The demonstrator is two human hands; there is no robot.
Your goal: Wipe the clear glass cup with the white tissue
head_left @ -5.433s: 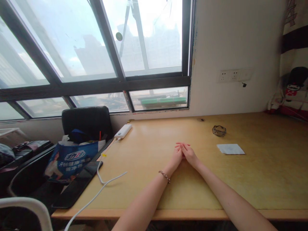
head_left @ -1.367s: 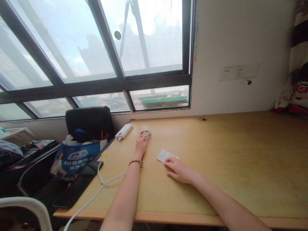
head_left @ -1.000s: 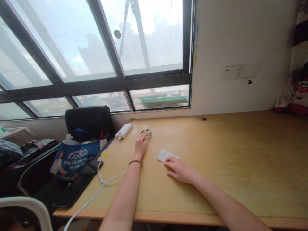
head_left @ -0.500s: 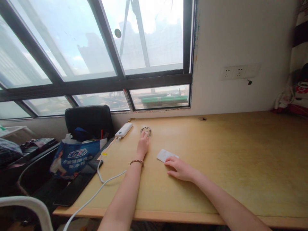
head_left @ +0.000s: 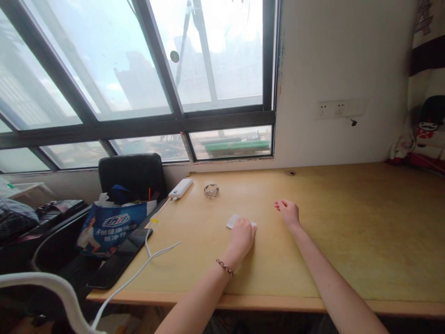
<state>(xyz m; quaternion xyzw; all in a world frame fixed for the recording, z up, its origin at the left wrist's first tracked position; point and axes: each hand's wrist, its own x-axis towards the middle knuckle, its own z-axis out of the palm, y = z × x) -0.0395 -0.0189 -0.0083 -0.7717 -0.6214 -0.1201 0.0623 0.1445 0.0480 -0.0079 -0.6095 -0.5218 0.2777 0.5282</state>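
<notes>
My left hand [head_left: 243,235], a beaded bracelet on its wrist, rests on a small white folded tissue or cloth [head_left: 232,221] lying flat on the desk. Its fingers are closed over the right part of that white piece, and the fingertips are hidden beneath the hand. Farther right, my right hand [head_left: 289,214] hovers over or touches the desk with curled fingers. Whatever may be inside them does not show. A silvery openwork ring [head_left: 211,191], like a bracelet or small crown, sits near the back left, apart from both hands.
A white power bank [head_left: 181,189] lies at the desk's [head_left: 347,241] left edge, its white cable [head_left: 139,274] running down past the front. Beside the desk, a black chair [head_left: 132,174] holds a blue bag [head_left: 113,229]. A dark flat panel [head_left: 120,260] juts at the left edge.
My left hand has left the silvery ring and come down right onto the white piece. My right hand has moved off that piece, away to the right, and its fingers have curled in.
</notes>
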